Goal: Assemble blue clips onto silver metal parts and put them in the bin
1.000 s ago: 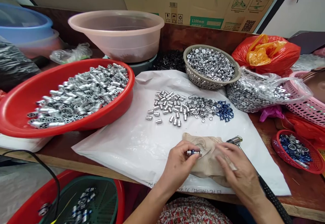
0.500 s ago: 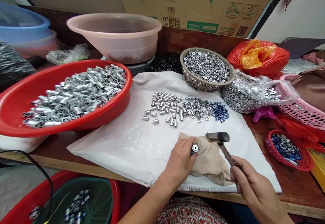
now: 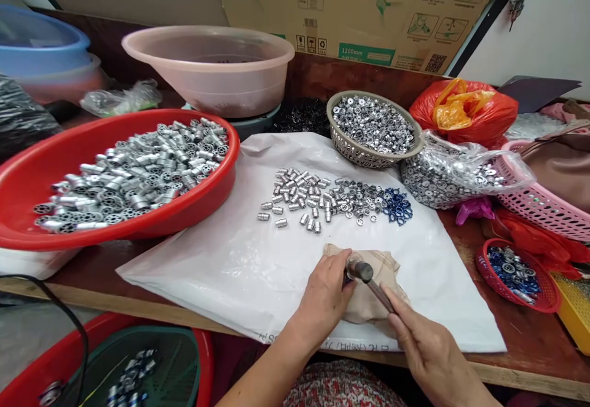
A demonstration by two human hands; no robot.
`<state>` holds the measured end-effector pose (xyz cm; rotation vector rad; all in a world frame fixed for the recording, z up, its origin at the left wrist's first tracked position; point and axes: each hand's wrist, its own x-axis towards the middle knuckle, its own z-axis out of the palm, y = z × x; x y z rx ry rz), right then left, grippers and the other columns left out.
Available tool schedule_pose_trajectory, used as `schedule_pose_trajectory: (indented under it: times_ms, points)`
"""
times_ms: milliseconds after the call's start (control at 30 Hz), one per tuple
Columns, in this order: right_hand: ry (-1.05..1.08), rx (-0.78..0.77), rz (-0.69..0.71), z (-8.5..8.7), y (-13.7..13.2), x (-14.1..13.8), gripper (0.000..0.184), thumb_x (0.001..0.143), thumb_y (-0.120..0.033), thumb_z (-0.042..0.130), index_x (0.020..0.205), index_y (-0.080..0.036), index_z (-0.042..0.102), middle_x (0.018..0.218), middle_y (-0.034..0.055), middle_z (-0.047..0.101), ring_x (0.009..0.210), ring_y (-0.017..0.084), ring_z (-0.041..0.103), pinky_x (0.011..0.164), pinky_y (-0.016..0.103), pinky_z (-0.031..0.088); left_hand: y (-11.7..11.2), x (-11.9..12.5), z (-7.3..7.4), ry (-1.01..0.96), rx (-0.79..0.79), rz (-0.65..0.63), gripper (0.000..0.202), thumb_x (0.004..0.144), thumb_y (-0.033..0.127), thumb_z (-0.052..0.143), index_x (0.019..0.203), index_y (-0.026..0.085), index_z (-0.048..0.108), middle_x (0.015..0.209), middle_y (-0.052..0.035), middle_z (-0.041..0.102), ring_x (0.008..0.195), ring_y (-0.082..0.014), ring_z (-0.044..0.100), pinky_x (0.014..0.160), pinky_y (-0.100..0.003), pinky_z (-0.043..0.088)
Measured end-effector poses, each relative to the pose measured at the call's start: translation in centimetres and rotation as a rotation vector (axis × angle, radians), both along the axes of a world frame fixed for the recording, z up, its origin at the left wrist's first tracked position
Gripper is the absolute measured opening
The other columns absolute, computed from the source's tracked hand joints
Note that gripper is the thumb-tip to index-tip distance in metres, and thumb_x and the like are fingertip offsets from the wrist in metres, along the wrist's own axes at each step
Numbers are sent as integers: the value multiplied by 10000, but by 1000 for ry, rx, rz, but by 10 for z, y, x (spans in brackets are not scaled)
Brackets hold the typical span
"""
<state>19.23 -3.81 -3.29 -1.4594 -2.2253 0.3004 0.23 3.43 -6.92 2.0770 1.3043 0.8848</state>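
Note:
My left hand [image 3: 325, 290] is closed around a small metal hub part [image 3: 347, 276] on a folded beige cloth [image 3: 369, 308]. The hub is mostly covered by the head of a hammer [image 3: 380, 296]. My right hand [image 3: 424, 345] grips the hammer's handle, with its head over the hub; whether they touch, I cannot tell. Beyond the cloth lie loose silver cylindrical hubs [image 3: 299, 192], silver disc-like rings [image 3: 362, 201] and blue ring parts [image 3: 397, 206], all on a white plastic sheet [image 3: 221, 272].
At the left stands a red basin [image 3: 221, 179] full of silver hubs. A grey basket [image 3: 369, 160] of small metal discs and a clear bag [image 3: 437, 179] of similar pieces stand back right. A red basket [image 3: 550, 296] sits at right; below left is another red tub [image 3: 205, 358].
My right hand has swung the hammer left and down, bringing its head over the hub. My left hand keeps hold of the hub in nearly the same place.

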Motion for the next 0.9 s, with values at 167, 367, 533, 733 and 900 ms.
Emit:
schedule_pose_trajectory:
  times_ms: [167, 367, 533, 733, 900]
  points:
    - [-162, 45, -379, -28, -5, 48, 395, 921, -345, 370, 1273, -211, 486, 1033, 65, 670, 899, 196, 665, 798, 309, 542, -2, -2, -1, 3, -3, -10, 490, 718, 45, 567, 1192, 121, 471, 1016, -104, 643, 929, -238, 572, 809, -389, 510]
    - [-385, -29, -550, -29, 24, 87, 353, 872, -457, 395, 906, -225, 658, 899, 55, 688, 826, 230, 645, 714, 348, 507, 0, 5, 6, -4, -2, -23, 441, 727, 41, 528, 1154, 148, 497, 991, -84, 636, 916, -222, 566, 801, -369, 503]
    - [-340, -84, -556, -18, 115, 71, 258, 850, -390, 457, 913, -250, 664, 967, 19, 680, 836, 181, 637, 680, 281, 469, -21, -56, 14, 128, 6, 103, 247, 775, 98, 453, 966, 195, 577, 880, -60, 618, 841, -200, 583, 716, -313, 499]
    - [-358, -135, -531, -33, 166, 67, 281, 797, -427, 493, 773, -226, 687, 871, 68, 675, 697, 234, 615, 525, 316, 401, -75, -194, 16, 566, -175, 439, 165, 734, 287, 543, 855, 237, 642, 818, -43, 655, 724, -243, 612, 666, -364, 484]
    - [-300, -101, -506, -32, 161, 62, 282, 774, -411, 483, 719, -202, 665, 836, 89, 637, 640, 220, 596, 496, 323, 403, -20, -143, 25, 390, -96, 410, 140, 820, 233, 467, 810, 220, 607, 781, -44, 633, 782, -210, 601, 724, -327, 475]
